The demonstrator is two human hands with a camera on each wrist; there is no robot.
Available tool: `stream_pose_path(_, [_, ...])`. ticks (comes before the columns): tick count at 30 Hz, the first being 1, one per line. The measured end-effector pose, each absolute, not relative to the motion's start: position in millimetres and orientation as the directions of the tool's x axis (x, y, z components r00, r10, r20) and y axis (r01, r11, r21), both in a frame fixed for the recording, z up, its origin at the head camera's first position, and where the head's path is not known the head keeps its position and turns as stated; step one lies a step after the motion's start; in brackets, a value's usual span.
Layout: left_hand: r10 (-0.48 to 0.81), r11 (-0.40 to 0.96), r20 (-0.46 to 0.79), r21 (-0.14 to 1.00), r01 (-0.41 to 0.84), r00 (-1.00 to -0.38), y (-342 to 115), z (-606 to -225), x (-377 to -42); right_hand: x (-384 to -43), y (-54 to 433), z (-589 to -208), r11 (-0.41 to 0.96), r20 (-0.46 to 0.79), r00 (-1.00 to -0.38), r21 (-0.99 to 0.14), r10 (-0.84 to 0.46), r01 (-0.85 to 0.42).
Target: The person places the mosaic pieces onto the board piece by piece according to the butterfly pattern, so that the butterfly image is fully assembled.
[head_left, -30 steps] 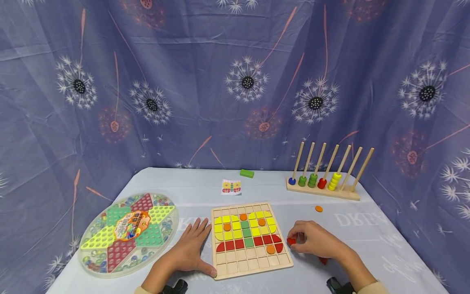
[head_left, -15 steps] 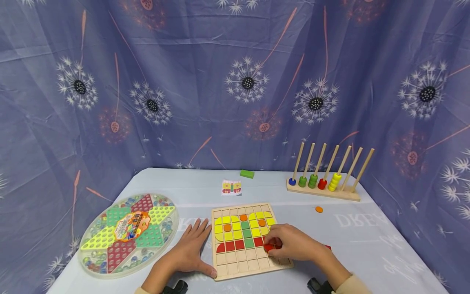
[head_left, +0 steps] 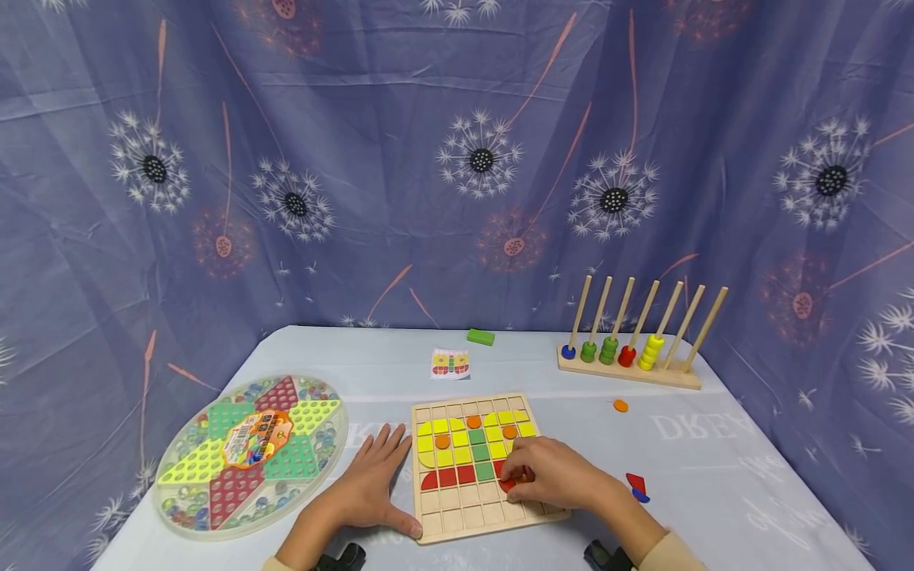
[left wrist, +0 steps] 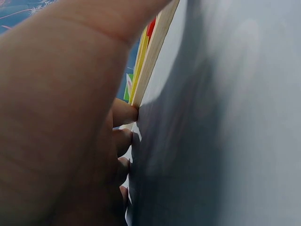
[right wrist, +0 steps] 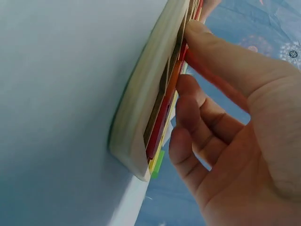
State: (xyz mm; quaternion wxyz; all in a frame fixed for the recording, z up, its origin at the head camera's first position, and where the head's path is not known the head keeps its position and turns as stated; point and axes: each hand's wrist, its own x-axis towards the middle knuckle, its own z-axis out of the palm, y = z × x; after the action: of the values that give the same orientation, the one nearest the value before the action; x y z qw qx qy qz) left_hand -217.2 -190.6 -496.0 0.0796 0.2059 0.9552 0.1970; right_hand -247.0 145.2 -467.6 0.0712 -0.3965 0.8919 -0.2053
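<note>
A square wooden grid board [head_left: 457, 519] lies on the table, its upper cells filled with yellow, orange, green and red tiles. In the head view my left hand [head_left: 367, 484] rests spread beside the board, the thumb at its near left corner and the fingertips along its left edge. Over the board's right half, my right hand [head_left: 553, 472] pinches a red tile [head_left: 508, 484] low above the red row. The right wrist view shows the thumb and fingers close over the tiles, with the red tile [right wrist: 211, 75] between them. The hand covers the board's right-hand tiles in the head view.
Right of the board lie a red piece [head_left: 635, 482], a blue piece [head_left: 641, 496] and an orange disc [head_left: 620, 405]. Behind it are a butterfly card [head_left: 450, 363] and a green block [head_left: 481, 337]. A peg stand [head_left: 628, 370] stands back right, a round marble board [head_left: 250, 456] left.
My right hand has picked up the red tile from right of the board and carried it left over the red row. The left hand has stayed in place.
</note>
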Motion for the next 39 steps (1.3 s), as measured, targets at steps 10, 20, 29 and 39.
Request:
stream_pose_path(10, [0.418,0.836,-0.076,0.423,0.350,-0.905,-191,-496,-218,-248,150,-467,0.637,0.023,-0.713,-0.431,-0.701,-0.639])
stream_pose_path(20, [0.430,0.824,-0.066,0.435,0.362,-0.900,-190,-497,-216,-277,199,-464,0.613,0.094,-0.806,-0.600,-0.585,-0.514])
stream_pose_path(29, [0.429,0.828,-0.073,0.430,0.359,-0.900,-191,-498,-217,-308,268,-470,0.652,0.126,-0.929,-0.680,-0.347,-0.336])
stream_pose_path(39, [0.433,0.827,-0.065,0.425,0.367,-0.899,-192,-496,-217,-331,309,-478,0.757,0.080,-0.977,-0.621,-0.195,-0.202])
